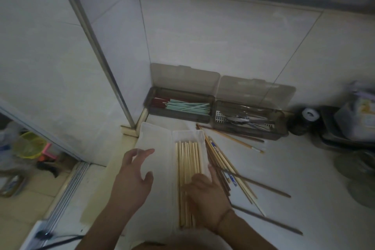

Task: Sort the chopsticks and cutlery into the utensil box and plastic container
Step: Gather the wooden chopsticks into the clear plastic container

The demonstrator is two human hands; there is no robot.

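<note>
From above, pale chopsticks (189, 170) already lay in the white container (188, 136), the right hand (207, 193) flat on them, gripping nothing. The left hand (132, 176) hovered open, empty. Loose chopsticks (233, 168) waited on the counter (304, 178) beside it; the grey boxes (215, 107) were part filled.

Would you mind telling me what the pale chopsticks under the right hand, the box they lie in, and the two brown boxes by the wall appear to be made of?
The pale chopsticks look like bare wood or bamboo: matte, tan, unpainted. Their white container seems to be translucent plastic with a frosted, milky wall. The two brown boxes look like smoky clear plastic, since their contents and the wall behind their lids show through. The right hand rests on the chopsticks.
</note>
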